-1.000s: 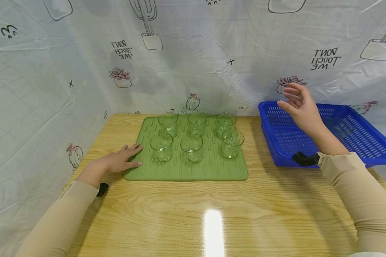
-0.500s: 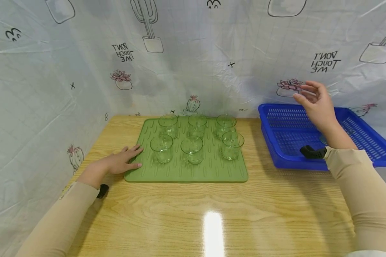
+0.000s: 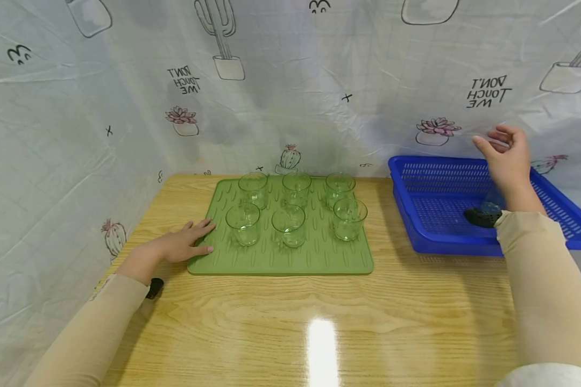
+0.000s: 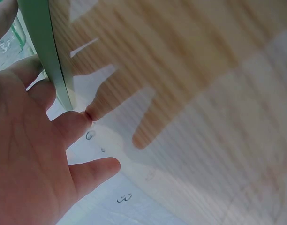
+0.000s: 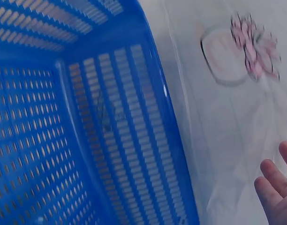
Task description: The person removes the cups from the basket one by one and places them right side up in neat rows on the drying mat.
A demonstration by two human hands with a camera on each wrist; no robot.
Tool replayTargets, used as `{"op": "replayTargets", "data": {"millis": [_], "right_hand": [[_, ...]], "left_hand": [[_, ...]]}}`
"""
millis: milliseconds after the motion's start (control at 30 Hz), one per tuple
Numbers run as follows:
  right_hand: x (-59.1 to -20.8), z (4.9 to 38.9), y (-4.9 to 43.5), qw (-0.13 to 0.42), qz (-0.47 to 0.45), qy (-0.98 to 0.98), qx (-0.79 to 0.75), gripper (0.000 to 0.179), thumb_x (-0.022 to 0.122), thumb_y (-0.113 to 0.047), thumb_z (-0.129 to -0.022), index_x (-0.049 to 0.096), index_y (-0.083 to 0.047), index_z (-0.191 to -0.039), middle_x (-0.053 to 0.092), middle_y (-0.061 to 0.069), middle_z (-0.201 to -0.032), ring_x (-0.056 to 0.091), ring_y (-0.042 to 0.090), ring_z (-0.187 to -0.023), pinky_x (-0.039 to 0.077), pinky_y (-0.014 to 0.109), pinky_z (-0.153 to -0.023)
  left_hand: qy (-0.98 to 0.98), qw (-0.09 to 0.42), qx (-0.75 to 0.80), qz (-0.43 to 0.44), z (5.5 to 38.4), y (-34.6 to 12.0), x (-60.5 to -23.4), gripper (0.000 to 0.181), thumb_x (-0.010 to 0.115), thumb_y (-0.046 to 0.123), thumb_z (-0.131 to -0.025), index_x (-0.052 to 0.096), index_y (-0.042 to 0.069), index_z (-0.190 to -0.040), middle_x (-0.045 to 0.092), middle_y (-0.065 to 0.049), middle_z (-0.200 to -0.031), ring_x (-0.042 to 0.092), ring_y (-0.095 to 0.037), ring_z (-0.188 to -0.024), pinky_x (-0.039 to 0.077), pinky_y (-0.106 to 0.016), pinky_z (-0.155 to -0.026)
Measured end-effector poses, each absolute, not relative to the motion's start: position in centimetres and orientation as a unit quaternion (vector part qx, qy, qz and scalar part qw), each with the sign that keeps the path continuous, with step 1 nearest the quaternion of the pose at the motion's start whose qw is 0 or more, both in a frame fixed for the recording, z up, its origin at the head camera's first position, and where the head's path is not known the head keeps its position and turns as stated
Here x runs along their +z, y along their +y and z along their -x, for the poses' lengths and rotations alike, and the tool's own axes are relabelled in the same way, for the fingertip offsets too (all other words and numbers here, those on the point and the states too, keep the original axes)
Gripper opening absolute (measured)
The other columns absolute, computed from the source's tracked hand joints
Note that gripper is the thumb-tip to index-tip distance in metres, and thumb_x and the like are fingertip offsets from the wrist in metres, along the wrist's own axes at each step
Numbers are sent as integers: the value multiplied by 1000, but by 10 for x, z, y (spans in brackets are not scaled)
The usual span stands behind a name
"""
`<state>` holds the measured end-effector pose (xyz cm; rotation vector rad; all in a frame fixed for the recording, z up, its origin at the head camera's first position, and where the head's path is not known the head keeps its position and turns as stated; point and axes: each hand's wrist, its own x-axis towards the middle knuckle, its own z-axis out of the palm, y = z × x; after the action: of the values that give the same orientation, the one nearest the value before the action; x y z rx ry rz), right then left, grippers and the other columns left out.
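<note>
My left hand (image 3: pixel 179 244) rests with spread fingers on the left edge of a green ribbed mat (image 3: pixel 271 260). In the left wrist view the palm (image 4: pixel 31 140) shows beside the mat's edge (image 4: pixel 42 42). Several clear glass cups stand upright on the mat in two rows, among them a front-left cup (image 3: pixel 243 224) and a front-right one (image 3: pixel 349 220). Above a blue plastic basket (image 3: pixel 445 245) hovers my right hand (image 3: pixel 509 164), fingers loosely bent and holding nothing. Behind that wrist, a glass cup (image 3: pixel 494 198) in the basket is partly hidden.
The wooden table (image 3: pixel 252 322) extends in front of the mat and between mat and basket. A white printed sheet (image 3: pixel 290 80) hangs close behind them and along the left side. In the right wrist view, the slotted basket wall (image 5: pixel 129 126) lies near this sheet.
My right hand has moved to the right across the basket, fingers staying loosely bent. The left hand and the cups on the mat have kept their places.
</note>
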<state>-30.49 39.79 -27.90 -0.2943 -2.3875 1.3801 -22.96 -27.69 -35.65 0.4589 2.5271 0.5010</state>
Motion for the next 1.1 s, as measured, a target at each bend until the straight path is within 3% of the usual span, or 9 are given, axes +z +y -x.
{"op": "replayTargets", "data": {"millis": [200,333,467,667,933,1100], "right_hand": [[-285,298,422,170,163,-845,479,76,58,-52,-100,25,-23,-163,39,-16,-147,32,9,-147,28,32,-121],[-292,292,437,152,182,-865,442,83,57,-54,-100,22,-15,-164,34,2,-162,29,20,-152,28,37,-121],[-298,286,450,121,176,-889,404,91,55,-58,-99,17,-7,-165,21,17,-168,23,36,-153,27,50,-121],[-300,283,463,76,146,-918,362,96,53,-56,-101,9,4,-162,11,30,-166,17,53,-148,23,69,-115],[-306,283,477,8,148,-952,269,112,57,-59,-97,0,18,-155,11,46,-156,21,66,-137,24,74,-110],[-312,283,487,-10,144,-959,245,118,60,-62,-95,-2,19,-154,10,49,-154,19,67,-136,23,74,-110]], "left_hand": [[932,260,188,-169,230,-278,-360,85,54,51,-105,15,5,-165,1,-23,-169,-8,-57,-148,10,-84,-105],[931,262,191,-167,229,-278,-359,85,54,51,-105,15,5,-165,0,-23,-169,-9,-57,-148,8,-84,-106],[933,260,187,-167,231,-279,-358,85,55,50,-105,14,5,-165,0,-22,-170,-9,-56,-149,7,-84,-106],[933,260,185,-165,230,-280,-356,85,55,51,-105,14,6,-166,-1,-21,-170,-9,-55,-149,9,-83,-107],[932,258,193,-165,229,-280,-357,85,56,50,-105,15,5,-165,0,-23,-169,-10,-56,-148,5,-84,-105],[931,260,194,-167,229,-280,-359,86,56,51,-104,15,5,-165,0,-23,-169,-10,-56,-148,2,-85,-104]]}}
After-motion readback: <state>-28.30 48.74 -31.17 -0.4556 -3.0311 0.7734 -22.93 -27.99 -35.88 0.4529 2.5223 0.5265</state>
